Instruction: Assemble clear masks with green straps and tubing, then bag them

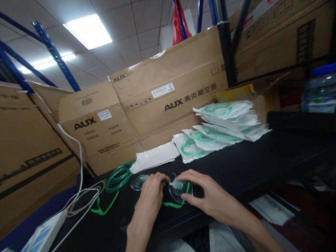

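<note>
Snag risk: possible tug on clear domed plastic mask (175,196), from bright-green elastic strap (173,204) catching under fingers.
Right hand (208,192): half closed, thumb and fingers either side of mask, holding it.
Left hand (153,190): fingers curled, tips near mask's pale connector (173,183); contact hidden, cannot tell if pinching.
Mask position: near front edge of black surface (231,168).

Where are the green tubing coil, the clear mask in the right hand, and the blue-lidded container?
Green tubing coil (115,179): head view, its loops.
Clear mask (176,194): head view, shell.
Blue-lidded container (318,90): head view, side.
</note>
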### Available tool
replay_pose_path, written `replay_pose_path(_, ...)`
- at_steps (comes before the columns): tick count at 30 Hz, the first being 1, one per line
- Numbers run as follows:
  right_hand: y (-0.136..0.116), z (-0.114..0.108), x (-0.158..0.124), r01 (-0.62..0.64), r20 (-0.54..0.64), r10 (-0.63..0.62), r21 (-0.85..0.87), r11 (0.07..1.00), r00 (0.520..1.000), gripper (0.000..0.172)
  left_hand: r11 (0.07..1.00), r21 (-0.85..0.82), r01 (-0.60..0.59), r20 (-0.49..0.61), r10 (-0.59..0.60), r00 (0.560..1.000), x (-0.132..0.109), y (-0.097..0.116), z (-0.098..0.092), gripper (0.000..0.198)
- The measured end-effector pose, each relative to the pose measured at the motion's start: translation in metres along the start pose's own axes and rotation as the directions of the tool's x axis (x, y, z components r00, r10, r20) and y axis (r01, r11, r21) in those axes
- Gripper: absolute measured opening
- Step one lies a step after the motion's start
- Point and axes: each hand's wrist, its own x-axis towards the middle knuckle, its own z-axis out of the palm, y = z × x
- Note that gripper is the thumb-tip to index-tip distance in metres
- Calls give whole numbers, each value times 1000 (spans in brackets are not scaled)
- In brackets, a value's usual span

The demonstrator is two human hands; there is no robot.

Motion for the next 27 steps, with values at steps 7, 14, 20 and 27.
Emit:
replay_pose_path(7,-2,-3,0,46,25,-46,-8,999,999,44,987,-45,156,82,-152,985,-26,13,-18,27)
replay_pose_path(14,1,-1,-1,3,36,0,-81,997,999,35,978,-15,208,-20,-208,978,-31,16,-14,11)
replay_pose_path(20,4,-1,-1,-51,21,55,-157,986,998,41,990,-108,86,-133,-100,986,-29,7,3,17)
replay_pose_path(27,5,-1,2,-127,-104,140,122,984,985,27,920,-392,22,-277,-141,950,-36,22,7,28)
